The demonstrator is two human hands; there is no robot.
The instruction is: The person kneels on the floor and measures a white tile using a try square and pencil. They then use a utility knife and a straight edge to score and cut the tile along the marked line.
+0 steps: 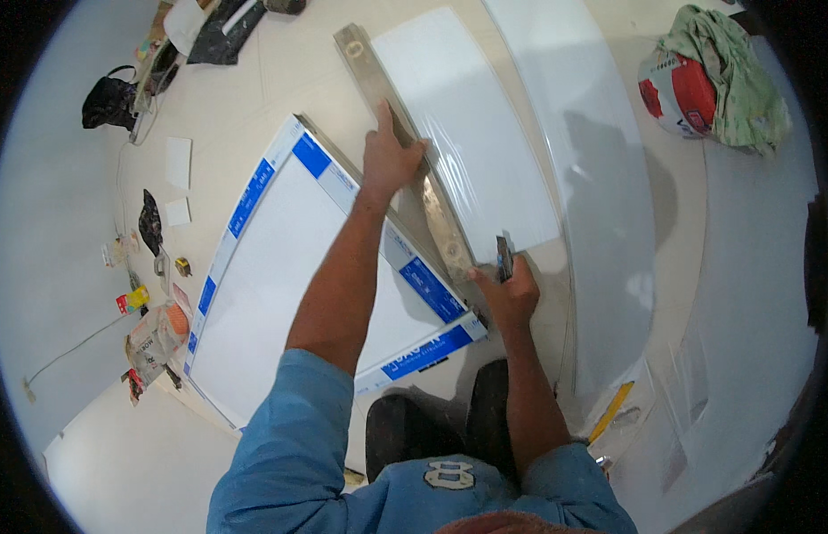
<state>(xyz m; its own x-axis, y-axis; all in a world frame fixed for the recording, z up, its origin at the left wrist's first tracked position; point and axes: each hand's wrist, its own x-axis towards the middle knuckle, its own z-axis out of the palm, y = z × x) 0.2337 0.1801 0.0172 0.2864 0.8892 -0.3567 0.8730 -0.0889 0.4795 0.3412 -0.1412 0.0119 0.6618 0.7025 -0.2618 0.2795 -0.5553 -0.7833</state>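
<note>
A long metal straightedge lies along the left edge of a glossy white panel. My left hand grips it across its width, index finger stretched forward and thumb out to the right. My right hand is closed around a utility knife that points upward, away from me. The thumb or a finger of that hand touches the straightedge's near end. Left of the bar lies a large white framed panel, its borders covered with blue-and-white film. My left forearm crosses over that panel.
A second long white panel lies to the right. Beyond it stands a red-and-white bucket draped with a green cloth. A yellow-handled tool rests at lower right. A tape measure, bags and scraps line the left wall.
</note>
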